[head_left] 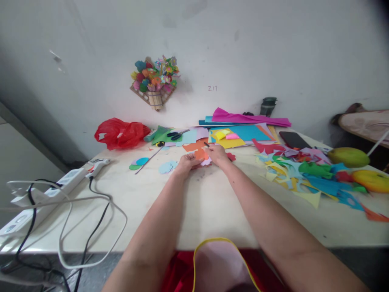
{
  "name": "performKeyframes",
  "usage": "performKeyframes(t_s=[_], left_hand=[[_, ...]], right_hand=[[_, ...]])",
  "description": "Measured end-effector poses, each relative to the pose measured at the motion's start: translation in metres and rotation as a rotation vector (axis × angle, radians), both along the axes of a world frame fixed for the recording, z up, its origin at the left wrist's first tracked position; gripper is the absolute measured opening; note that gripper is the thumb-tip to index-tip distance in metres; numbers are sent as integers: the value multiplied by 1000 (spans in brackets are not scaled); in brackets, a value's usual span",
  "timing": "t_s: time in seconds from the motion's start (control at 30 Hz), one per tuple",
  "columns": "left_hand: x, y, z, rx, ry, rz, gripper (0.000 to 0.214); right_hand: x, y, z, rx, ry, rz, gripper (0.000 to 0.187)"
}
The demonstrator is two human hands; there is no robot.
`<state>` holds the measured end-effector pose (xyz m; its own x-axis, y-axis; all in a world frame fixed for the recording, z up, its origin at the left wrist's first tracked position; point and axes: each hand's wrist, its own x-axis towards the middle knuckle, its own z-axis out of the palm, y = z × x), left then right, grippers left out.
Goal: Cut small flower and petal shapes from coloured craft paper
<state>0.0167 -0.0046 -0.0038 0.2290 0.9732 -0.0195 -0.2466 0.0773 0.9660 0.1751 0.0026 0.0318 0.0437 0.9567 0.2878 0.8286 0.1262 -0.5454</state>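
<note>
My left hand (187, 163) has its fingers closed at the near left edge of a sheet of orange paper (197, 147). Just to its right, my right hand (216, 155) is closed around a dark pen (207, 144), whose end sticks out beyond the fingers above the sheet. A lilac flower cutout (206, 161) shows between the hands, and a red cutout (231, 156) lies by the right wrist. Pale blue flower cutouts (168, 166) rest left of my left hand. Farther left lie a blue paper circle (142, 161) and a thin stick (149, 159).
Scissors (177, 135) and a red plastic bag (120, 133) lie at the back left. Stacked coloured paper (252, 132) is behind my hands. Paper scraps (304, 168), a phone (294, 140) and a mango (348, 157) fill the right. A power strip (45, 200) with cables stands left.
</note>
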Motion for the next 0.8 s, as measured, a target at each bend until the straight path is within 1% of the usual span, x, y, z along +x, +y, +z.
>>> performKeyframes(t_s=[0.1,0.2,0.27,0.37,0.43,0.53,0.63,0.7,0.8], left_hand=[[1,-1,1,33,33,9,45],[1,0,0,46,45,10,44],[1,2,-2,47,58,19,42],[-1,5,-4,47,75,36,40],[-1,5,-4,43,73,36,40],[-1,5,-3,34,53,33,40],[-1,3,-2,26,31,29,39],[-1,3,-2,18,10,22,38],[-2,3,-1,4,-22,20,37]], right_hand=[[3,-4,4,10,34,-109,40],[18,-3,7,6,93,-286,46],[33,-1,8,-14,121,-423,46],[54,3,5,-48,148,-562,46],[63,4,0,-91,128,-603,46],[68,3,-7,-132,56,-612,44],[67,1,-5,-63,-83,-577,39],[63,-1,3,-37,-170,-500,37],[53,-6,20,-175,-283,-316,30]])
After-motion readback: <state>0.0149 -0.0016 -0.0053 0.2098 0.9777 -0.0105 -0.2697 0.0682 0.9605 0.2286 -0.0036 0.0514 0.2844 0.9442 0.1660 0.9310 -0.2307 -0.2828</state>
